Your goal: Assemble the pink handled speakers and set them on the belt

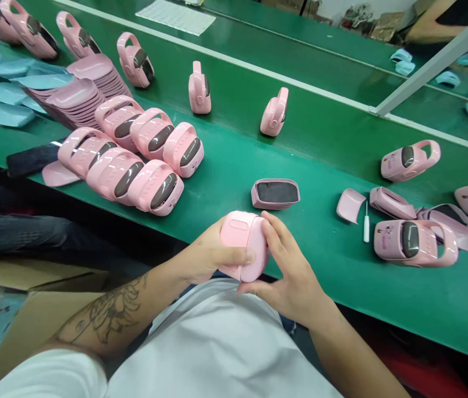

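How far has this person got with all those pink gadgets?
Looks done: a cluster of six closed pink units lies at the left. In hand: left hand and right hand grip one pink casing. Seemingly left: loose shells and a white tool at the right, and a stack of pink covers.

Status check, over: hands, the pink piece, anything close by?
Left hand and right hand both grip pink casing. Held at belt edge. Dark-faced part lies just beyond.

factory line; green conveyor belt (300,138)
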`<state>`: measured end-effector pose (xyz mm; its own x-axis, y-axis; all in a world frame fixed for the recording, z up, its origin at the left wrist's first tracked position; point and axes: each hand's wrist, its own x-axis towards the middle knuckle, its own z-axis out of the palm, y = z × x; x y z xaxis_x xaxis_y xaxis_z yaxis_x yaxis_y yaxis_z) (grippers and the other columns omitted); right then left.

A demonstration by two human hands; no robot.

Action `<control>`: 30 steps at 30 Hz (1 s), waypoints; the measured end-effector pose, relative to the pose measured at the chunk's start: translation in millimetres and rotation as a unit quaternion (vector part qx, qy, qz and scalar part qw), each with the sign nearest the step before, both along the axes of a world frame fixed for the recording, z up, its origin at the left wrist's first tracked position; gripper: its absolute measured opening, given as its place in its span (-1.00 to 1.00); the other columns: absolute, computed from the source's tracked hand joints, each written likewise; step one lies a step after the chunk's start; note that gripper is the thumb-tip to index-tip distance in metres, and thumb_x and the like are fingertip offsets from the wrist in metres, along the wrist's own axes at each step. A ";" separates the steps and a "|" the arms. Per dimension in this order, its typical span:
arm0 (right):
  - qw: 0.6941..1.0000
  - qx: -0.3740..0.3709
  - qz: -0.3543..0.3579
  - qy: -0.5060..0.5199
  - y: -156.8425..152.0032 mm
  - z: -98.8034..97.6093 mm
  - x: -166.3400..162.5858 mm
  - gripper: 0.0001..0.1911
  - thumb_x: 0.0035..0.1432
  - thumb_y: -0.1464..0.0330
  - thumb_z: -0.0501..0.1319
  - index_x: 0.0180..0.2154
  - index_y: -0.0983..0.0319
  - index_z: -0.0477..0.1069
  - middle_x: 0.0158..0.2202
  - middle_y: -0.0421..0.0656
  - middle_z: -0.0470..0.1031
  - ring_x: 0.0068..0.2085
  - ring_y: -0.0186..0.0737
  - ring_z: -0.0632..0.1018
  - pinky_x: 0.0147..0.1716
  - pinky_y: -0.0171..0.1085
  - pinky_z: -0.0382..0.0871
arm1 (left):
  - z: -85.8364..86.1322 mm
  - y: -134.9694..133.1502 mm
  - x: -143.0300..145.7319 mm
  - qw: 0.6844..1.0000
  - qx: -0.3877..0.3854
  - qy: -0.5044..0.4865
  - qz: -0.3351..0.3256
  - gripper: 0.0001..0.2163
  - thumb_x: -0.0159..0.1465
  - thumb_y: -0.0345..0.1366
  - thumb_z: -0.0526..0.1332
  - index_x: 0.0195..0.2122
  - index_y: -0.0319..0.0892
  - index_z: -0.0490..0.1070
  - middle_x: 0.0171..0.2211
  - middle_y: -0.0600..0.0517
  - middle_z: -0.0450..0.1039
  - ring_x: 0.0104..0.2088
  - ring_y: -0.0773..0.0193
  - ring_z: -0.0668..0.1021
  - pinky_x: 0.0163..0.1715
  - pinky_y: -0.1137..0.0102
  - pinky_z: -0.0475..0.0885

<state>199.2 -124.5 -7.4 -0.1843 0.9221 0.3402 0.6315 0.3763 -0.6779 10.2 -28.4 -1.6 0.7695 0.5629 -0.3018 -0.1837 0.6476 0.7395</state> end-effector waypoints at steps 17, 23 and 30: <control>1.000 -0.001 0.011 -0.019 -6.3 2.1 7.8 0.28 0.14 -0.04 0.47 0.58 0.07 -0.26 0.56 0.16 -0.01 0.54 0.33 0.17 0.41 0.36 0.25 | -4.8 -6.3 14.3 1.000 0.004 -0.004 0.011 -0.35 0.06 -0.21 0.59 0.16 -0.17 0.42 0.01 -0.14 0.57 0.02 -0.06 0.62 -0.04 0.16 0.54; 0.998 0.057 0.029 0.008 -3.9 -0.1 6.3 0.23 0.15 0.09 0.51 0.57 0.16 -0.18 0.52 0.20 0.08 0.50 0.31 0.24 0.43 0.31 0.27 | -5.4 -6.5 6.9 0.996 0.063 0.054 0.031 -0.20 0.02 -0.22 0.63 0.26 -0.07 0.32 0.23 -0.20 0.48 0.16 -0.15 0.58 -0.02 0.15 0.56; 0.995 0.098 0.033 -0.012 -5.8 1.6 6.7 0.21 0.17 0.14 0.52 0.57 0.24 -0.16 0.51 0.25 0.12 0.49 0.29 0.28 0.39 0.28 0.34 | 3.4 -13.1 9.6 0.993 0.083 0.071 0.047 -0.22 0.05 -0.14 0.61 0.24 -0.09 0.28 0.23 -0.19 0.48 0.18 -0.13 0.57 -0.01 0.16 0.57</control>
<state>205.8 -130.4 -5.8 -0.2522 0.8246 0.5064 0.6172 0.5401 -0.5722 19.9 -41.5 1.7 0.6674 0.6817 -0.3000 -0.1240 0.4989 0.8578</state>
